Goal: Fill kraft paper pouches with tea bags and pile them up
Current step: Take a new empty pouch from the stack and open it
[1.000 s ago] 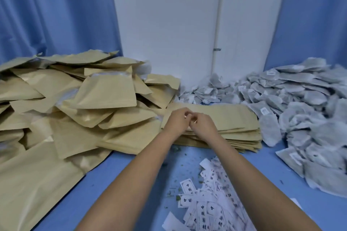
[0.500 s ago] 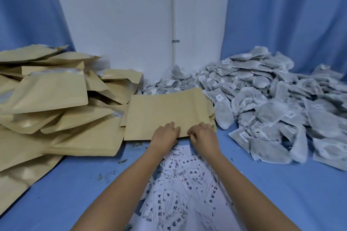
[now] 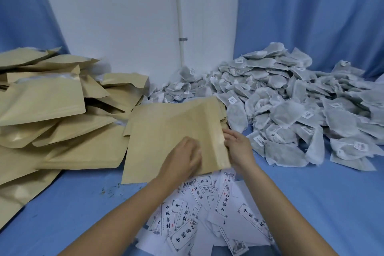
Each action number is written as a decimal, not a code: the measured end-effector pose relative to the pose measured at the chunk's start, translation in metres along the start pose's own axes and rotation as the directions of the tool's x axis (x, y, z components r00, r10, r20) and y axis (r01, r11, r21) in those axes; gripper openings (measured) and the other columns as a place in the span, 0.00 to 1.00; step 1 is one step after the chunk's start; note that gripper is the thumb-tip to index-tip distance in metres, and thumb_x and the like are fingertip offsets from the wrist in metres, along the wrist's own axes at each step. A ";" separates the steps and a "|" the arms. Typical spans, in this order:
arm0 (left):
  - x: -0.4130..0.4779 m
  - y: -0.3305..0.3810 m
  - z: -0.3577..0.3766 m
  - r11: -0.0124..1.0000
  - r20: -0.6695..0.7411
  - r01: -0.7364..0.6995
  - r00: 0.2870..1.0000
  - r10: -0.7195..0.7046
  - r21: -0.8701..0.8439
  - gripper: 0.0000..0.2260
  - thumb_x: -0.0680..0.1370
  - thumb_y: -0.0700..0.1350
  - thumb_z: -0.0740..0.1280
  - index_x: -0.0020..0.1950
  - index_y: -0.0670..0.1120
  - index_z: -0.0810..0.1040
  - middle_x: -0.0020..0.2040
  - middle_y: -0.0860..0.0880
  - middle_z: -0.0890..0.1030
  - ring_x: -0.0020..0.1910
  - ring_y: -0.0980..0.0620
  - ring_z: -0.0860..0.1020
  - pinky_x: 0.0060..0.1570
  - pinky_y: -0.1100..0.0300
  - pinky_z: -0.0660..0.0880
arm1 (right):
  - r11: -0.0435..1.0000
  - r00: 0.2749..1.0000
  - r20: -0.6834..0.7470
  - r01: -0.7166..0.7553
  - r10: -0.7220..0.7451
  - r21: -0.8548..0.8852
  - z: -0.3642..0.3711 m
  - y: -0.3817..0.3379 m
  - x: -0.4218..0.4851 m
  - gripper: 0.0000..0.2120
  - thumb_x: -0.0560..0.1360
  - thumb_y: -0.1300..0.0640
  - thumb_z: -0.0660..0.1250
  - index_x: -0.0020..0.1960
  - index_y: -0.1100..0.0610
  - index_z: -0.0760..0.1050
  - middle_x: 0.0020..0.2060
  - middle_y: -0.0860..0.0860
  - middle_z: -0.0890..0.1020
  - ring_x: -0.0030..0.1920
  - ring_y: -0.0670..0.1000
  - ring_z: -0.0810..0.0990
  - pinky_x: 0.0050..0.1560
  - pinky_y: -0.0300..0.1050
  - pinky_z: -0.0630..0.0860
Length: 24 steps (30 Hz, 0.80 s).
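We have lifted one pouch (image 3: 166, 131) off the stack (image 3: 222, 117); it now tilts at centre. Our right hand (image 3: 239, 148) pinches its 3 o'clock edge; our left hand (image 3: 182, 160) lies on it, blurred, grip unclear. Tea bags (image 3: 291, 106) at 2 o'clock: filling likely next.

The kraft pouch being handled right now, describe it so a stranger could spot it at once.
Look between the pile of puffy kraft pouches on the left and the grey tea bag heap on the right. In the middle, the pouch is flat, and the only one held by the left hand and right hand.
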State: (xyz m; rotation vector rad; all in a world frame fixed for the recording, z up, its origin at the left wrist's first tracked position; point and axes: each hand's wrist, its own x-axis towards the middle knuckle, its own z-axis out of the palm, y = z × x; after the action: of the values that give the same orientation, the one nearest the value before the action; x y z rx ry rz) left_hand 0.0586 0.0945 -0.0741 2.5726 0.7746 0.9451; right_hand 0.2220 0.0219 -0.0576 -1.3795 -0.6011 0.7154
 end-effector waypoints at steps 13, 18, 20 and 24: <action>0.033 0.038 0.028 0.497 0.227 0.507 0.824 -0.519 -0.705 0.10 0.78 0.47 0.66 0.45 0.45 0.85 0.45 0.36 0.83 0.39 0.48 0.77 0.38 0.56 0.75 | 0.993 0.998 0.042 0.031 -0.036 0.117 0.011 0.011 -0.019 0.11 0.73 0.59 0.70 0.55 0.59 0.80 0.50 0.55 0.83 0.53 0.52 0.81 0.59 0.48 0.77; 0.032 0.033 0.024 0.373 0.306 0.525 0.806 -0.506 -0.765 0.11 0.76 0.50 0.69 0.52 0.45 0.84 0.47 0.43 0.85 0.40 0.51 0.79 0.34 0.61 0.76 | 0.979 0.997 0.071 -0.006 -0.009 0.205 0.010 0.013 -0.016 0.11 0.72 0.60 0.72 0.54 0.59 0.80 0.49 0.55 0.84 0.51 0.52 0.83 0.55 0.45 0.79; 0.030 0.031 0.025 0.352 0.334 0.533 0.806 -0.489 -0.770 0.10 0.76 0.49 0.69 0.52 0.45 0.84 0.48 0.43 0.84 0.40 0.51 0.78 0.36 0.60 0.76 | 0.977 0.995 0.099 -0.008 -0.014 0.212 0.008 0.016 -0.015 0.13 0.70 0.62 0.73 0.54 0.58 0.80 0.48 0.54 0.84 0.50 0.51 0.83 0.53 0.42 0.79; 0.028 0.030 0.030 0.330 0.314 0.508 0.812 -0.493 -0.796 0.07 0.75 0.47 0.70 0.50 0.45 0.84 0.40 0.45 0.79 0.38 0.49 0.69 0.40 0.55 0.69 | 0.967 0.987 0.157 -0.017 -0.024 0.253 0.005 0.020 -0.015 0.16 0.68 0.67 0.73 0.53 0.56 0.79 0.47 0.52 0.85 0.50 0.48 0.83 0.47 0.35 0.78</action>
State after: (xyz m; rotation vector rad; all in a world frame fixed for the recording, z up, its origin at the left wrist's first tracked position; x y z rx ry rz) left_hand 0.1079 0.0836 -0.0687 1.3051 0.7496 0.7869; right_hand 0.2062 0.0150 -0.0769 -1.0904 -0.6137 0.8744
